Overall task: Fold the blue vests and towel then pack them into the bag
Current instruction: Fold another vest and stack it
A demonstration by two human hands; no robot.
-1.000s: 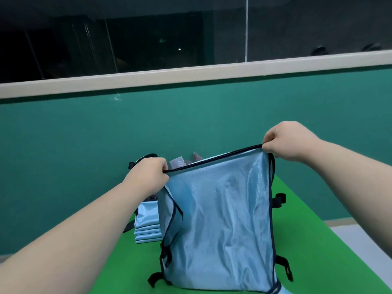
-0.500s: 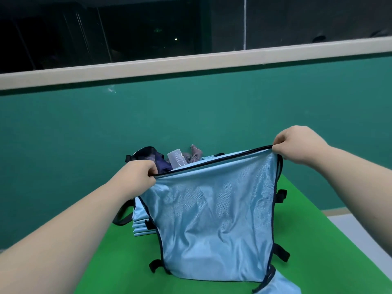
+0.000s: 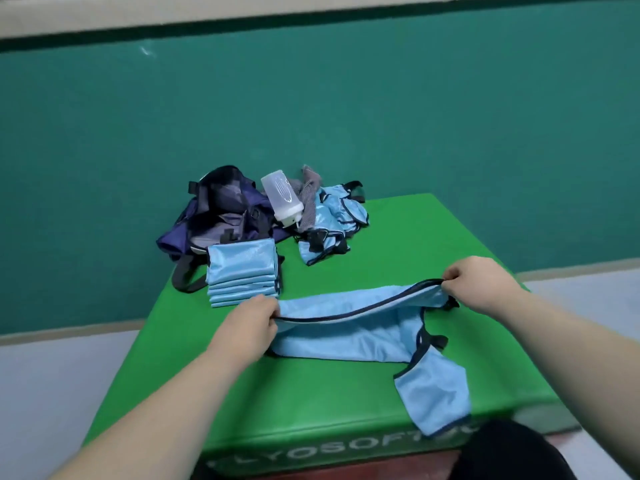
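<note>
One blue vest (image 3: 346, 344) lies open, with one stack of folded vests (image 3: 242, 268) and one tangled heap of vests (image 3: 334, 220), too jumbled to count. There is one bag (image 3: 218, 209), one bottle (image 3: 282, 199), one towel (image 3: 309, 197) and one green mat (image 3: 311, 403).

A bright green padded bench (image 3: 311, 393) fills the middle of the view. Its near front face carries pale block letters that read partly as "LYOSOFT", with the ends of the word cut off. A reddish-brown band (image 3: 346, 470) runs under that face. At the far side of the bench top lies a translucent white plastic squeeze bottle (image 3: 281, 197), tilted, nozzle end toward the camera, with thin grey lines on its side. Behind stands a teal painted wall (image 3: 381, 105), topped by a cream ledge (image 3: 173, 17). A beige skirting strip (image 3: 69, 332) meets the pale grey floor (image 3: 52, 382).
</note>
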